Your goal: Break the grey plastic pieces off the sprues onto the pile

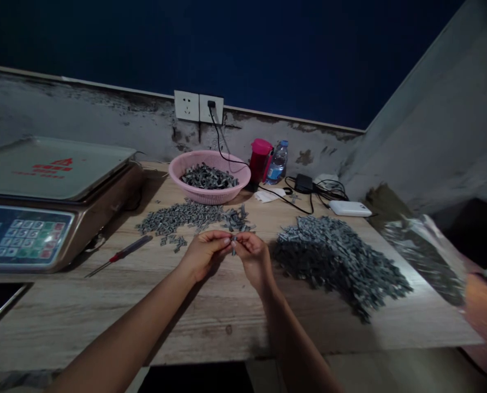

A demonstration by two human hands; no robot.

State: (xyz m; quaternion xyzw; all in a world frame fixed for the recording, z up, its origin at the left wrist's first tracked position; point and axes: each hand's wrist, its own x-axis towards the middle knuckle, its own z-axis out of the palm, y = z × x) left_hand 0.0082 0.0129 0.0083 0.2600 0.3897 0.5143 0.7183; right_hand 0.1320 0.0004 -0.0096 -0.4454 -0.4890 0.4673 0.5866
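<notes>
Dim light, scuffed grey wall [137, 117] below dark blue panel [227, 49], pale wood-grain table [227, 327].

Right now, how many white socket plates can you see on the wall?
2, side by side above the pink basket: the left plate has nothing plugged in; the right plate holds a black plug. Anything low behind the basket would be hidden.

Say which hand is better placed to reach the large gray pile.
The right hand, probably: it is nearer the large gray pile, which lies on its side. The left hand is farther off. Both hands meet at a small gray piece.
</notes>
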